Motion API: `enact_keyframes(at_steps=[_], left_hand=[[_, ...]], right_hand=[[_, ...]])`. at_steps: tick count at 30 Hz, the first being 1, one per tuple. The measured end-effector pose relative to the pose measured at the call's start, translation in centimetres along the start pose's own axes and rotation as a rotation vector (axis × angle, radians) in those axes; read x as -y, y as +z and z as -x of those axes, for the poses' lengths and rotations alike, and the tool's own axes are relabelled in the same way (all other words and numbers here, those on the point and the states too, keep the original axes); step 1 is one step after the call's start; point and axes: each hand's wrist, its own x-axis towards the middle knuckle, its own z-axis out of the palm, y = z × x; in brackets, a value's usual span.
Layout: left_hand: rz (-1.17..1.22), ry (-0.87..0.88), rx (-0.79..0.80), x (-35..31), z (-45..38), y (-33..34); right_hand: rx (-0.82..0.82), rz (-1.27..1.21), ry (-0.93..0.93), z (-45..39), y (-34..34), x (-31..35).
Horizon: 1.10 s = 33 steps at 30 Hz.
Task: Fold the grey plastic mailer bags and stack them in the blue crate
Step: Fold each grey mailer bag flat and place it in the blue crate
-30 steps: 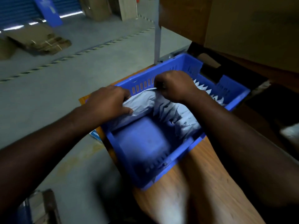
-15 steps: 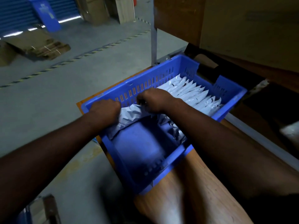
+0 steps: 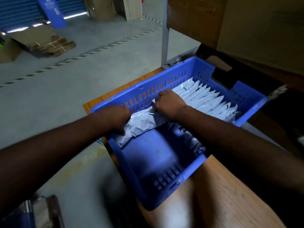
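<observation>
A blue crate (image 3: 144,89) on a wooden bench (image 3: 230,203) holds a row of folded grey mailer bags (image 3: 212,99) standing on edge at its far end; its near half shows bare floor. Both hands reach into the crate, the left hand (image 3: 115,119) and right hand (image 3: 169,104) each gripping one crumpled grey mailer bag (image 3: 144,122) with curled fingers, against the crate's slotted left wall. Concrete floor (image 3: 65,96) lies beyond the bench edge.

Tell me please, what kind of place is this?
Probably a warehouse or packing area. A blue crate on a wooden table holds a row of folded mailers, flattened cardboard lies on the concrete floor, and a striped line marks it.
</observation>
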Motion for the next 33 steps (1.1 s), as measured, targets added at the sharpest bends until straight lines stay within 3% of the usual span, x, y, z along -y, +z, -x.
enact_keyframes(at_steps=[5,10,16,24,29,33], left_hand=[[-0.025,0.056,0.007,-1.1,-0.6,0.8],[-0.110,-0.003,0.034,-1.4,-1.2,0.9],[-0.090,-0.016,-0.005,-1.2,-0.7,0.6],[-0.190,-0.108,-0.067,-2.1,-1.4,1.2],[-0.080,-0.148,-0.077,-1.4,-1.8,1.2],[0.087,-0.085,-0.129,-0.7,-1.3,1.1]], right_hand=[[-0.043,0.059,-0.035,-0.2,0.5,-0.4],[0.023,0.048,-0.078,-0.9,1.2,0.6],[-0.014,-0.118,-0.143,-1.7,2.1,-0.6],[-0.048,0.070,-0.163,-3.3,2.4,0.4],[-0.029,0.000,-0.115,-3.8,2.6,1.3],[-0.132,-0.103,-0.144,-2.6,2.5,0.2]])
